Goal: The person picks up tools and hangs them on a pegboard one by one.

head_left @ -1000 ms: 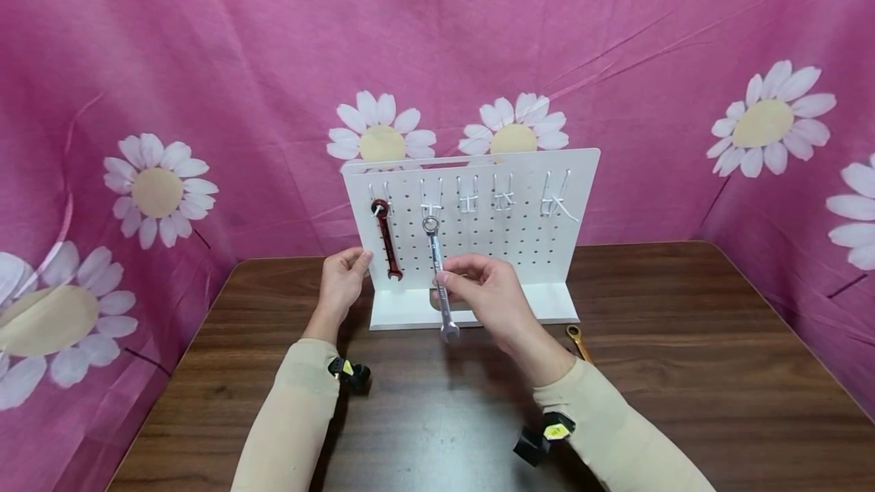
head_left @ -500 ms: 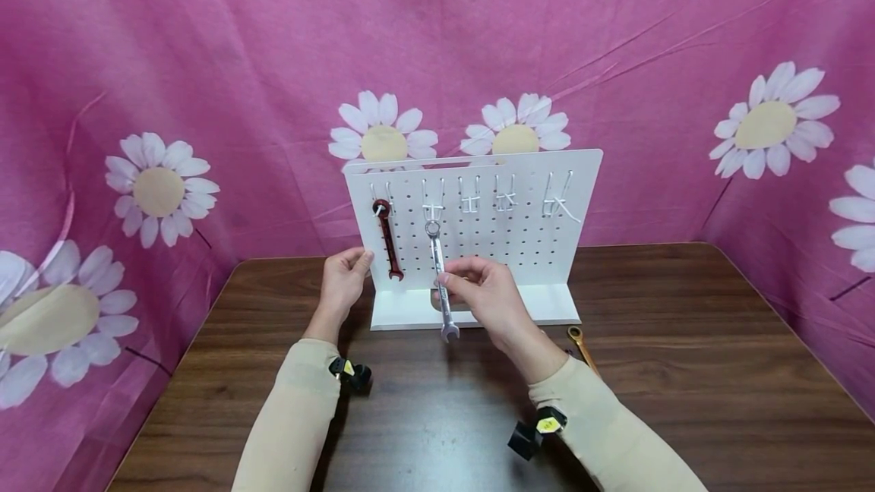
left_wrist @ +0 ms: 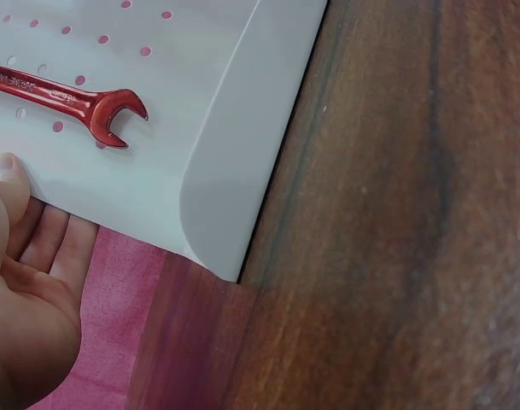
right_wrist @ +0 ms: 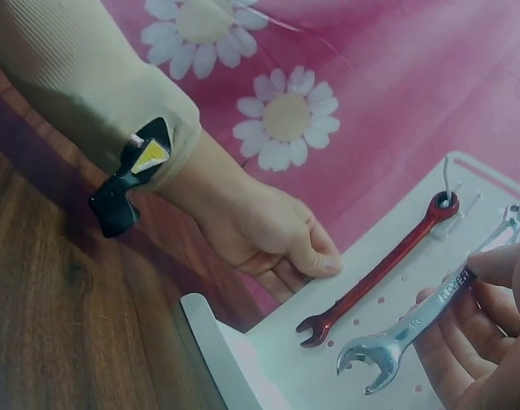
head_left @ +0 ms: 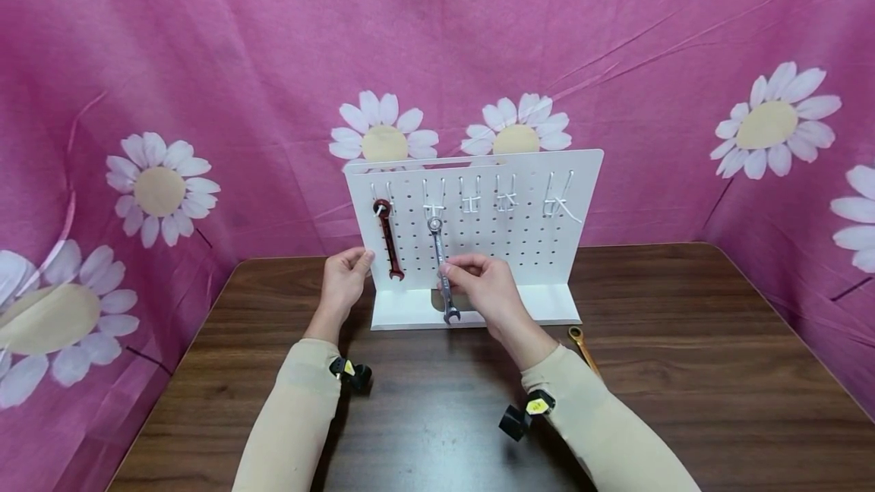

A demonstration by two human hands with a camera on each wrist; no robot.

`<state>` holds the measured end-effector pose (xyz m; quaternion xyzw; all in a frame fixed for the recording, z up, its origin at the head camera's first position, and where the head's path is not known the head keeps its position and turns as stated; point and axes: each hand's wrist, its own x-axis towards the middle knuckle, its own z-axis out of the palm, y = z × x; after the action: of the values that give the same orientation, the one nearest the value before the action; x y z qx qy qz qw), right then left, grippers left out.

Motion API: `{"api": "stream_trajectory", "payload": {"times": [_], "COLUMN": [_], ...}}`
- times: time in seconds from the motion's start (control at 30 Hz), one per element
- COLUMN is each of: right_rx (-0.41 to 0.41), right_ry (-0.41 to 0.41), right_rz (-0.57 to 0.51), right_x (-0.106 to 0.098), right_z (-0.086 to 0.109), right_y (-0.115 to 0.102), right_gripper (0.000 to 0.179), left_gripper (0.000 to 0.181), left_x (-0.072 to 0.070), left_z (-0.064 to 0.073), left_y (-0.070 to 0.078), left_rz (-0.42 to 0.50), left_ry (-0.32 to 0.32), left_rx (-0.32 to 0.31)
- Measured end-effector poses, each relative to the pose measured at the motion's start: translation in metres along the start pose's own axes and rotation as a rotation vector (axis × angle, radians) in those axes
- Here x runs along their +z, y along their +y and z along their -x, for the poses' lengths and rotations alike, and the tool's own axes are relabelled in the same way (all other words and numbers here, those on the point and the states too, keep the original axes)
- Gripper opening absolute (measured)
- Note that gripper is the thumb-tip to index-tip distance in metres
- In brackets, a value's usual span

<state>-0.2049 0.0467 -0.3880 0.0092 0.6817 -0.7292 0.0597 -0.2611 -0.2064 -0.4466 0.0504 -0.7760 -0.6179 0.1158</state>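
My right hand point(head_left: 488, 287) pinches a silver combination wrench point(head_left: 440, 253) between thumb and fingers, its ring end up near the second hook point(head_left: 434, 207) of the white pegboard point(head_left: 478, 249). Whether the ring is round the hook I cannot tell. In the right wrist view the open jaw of the silver wrench point(right_wrist: 371, 354) points down toward the board's base. My left hand point(head_left: 344, 279) grips the board's left edge, thumb on the front and fingers behind, as the left wrist view shows. Beside it a red wrench point(head_left: 388, 241) hangs from the first hook.
Several more white hooks point(head_left: 506, 200) line the board to the right. A gold wrench point(head_left: 581, 348) lies on the dark wooden table point(head_left: 683, 340), right of the board's base and partly behind my right forearm. A pink cloth with daisies point(head_left: 437, 44) surrounds the table.
My right hand has moved slightly forward, bringing the silver wrench nearer the board; its lower end has risen. My left hand has stayed on the board's edge.
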Motion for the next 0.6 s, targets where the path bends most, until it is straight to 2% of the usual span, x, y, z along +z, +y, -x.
{"api": "stream_trajectory", "payload": {"times": [0.27, 0.6], "right_rx": [0.01, 0.067], "right_ry": [0.043, 0.109], "right_rz": [0.019, 0.032], "right_x": [0.003, 0.009], "right_z": [-0.015, -0.034], "right_y": [0.004, 0.007], "right_gripper": [0.02, 0.023], "left_gripper": [0.024, 0.023], "left_x": [0.0, 0.0], "left_z": [0.0, -0.001], "left_y": [-0.001, -0.001], "left_rz": [0.01, 0.003], "left_ry": [-0.003, 0.004], "left_rx": [-0.004, 0.004]}}
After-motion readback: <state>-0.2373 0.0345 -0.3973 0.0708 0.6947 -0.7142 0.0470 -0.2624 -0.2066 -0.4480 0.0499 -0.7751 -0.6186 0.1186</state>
